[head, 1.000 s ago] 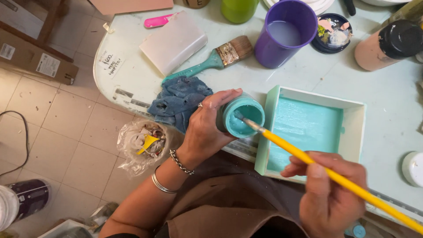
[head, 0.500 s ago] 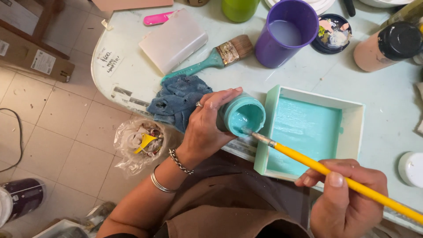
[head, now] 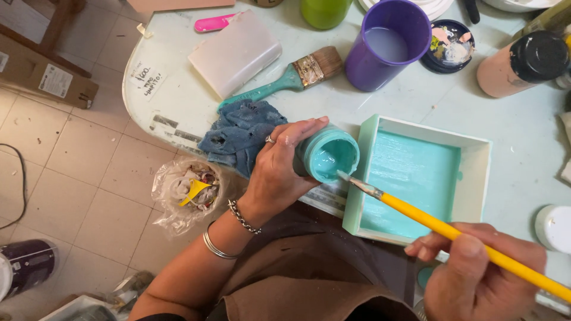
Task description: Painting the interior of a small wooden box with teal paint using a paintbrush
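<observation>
Paint jar (head: 327, 156) stays gripped by left hand (head: 279, 172); right hand's (head: 476, 279) brush (head: 452, 232) tip has lifted to its rim.

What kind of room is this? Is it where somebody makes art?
Probably a home craft or painting corner. The left hand tilts a small jar of turquoise paint, the right hand holds a yellow-handled brush, and a paint-smeared table carries a purple water cup.

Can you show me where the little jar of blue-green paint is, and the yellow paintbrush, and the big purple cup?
Small round jar of turquoise paint (head: 328, 156): head view, on the paint inside its mouth.
Thin yellow-handled paintbrush (head: 428, 219): head view, on the handle's middle.
Tall purple plastic cup (head: 364, 66): head view, on its outer wall.
</observation>
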